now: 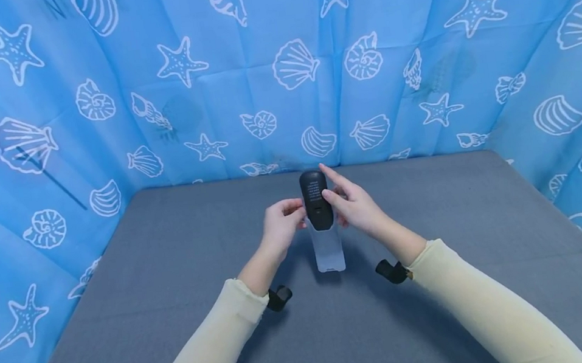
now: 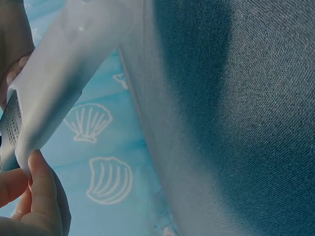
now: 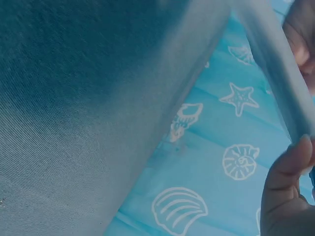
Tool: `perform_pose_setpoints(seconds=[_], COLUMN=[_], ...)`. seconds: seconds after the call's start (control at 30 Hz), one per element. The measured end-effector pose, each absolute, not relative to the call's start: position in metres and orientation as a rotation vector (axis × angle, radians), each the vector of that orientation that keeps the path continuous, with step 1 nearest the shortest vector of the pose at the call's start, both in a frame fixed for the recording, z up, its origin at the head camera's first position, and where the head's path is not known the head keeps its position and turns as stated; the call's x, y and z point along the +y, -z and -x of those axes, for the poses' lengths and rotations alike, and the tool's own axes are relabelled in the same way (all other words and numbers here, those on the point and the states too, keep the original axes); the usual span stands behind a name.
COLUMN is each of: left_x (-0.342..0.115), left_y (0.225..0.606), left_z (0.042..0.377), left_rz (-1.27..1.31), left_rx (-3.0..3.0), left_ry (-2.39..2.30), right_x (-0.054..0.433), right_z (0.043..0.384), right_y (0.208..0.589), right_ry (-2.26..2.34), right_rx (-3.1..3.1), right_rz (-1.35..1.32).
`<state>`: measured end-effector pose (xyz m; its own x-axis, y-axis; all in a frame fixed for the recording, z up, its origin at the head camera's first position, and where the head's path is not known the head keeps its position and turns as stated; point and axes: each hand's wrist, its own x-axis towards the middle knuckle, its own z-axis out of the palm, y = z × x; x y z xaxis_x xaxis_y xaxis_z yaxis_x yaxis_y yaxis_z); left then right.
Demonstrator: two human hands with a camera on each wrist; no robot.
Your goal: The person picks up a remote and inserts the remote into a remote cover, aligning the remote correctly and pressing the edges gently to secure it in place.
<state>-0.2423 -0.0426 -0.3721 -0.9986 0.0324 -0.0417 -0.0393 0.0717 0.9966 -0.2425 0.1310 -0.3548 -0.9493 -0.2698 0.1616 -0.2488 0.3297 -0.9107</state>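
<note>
Remote control [image 1: 317, 202]: black, elongated, rounded at the far end; back face up, small pale print over its upper part, a small dark mark below the print. Cover [image 1: 328, 253]: pale grey, smooth, long and narrow, near end almost straight with rounded corners and a tiny dark mark at mid-edge. Remote's near end sits in the cover's curved mouth, printed back exposed; depth inside hidden. Both roughly in line, lengthwise away from the wearer, held raised above the table [image 1: 170, 271].
</note>
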Motion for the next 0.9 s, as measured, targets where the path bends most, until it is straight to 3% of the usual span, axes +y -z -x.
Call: perform_pose_setpoints(seconds=[0.9], left_x=[-0.0403], left_y=[0.3773], left_z=[0.2414], left_rz=[0.112], left_rx=[2.261], left_ry=[-2.152], right_x=[0.1307], right_z=[0.2418], right_y=[0.3564], right_ry=[1.797], right_rx=[2.450], right_rz=[0.390])
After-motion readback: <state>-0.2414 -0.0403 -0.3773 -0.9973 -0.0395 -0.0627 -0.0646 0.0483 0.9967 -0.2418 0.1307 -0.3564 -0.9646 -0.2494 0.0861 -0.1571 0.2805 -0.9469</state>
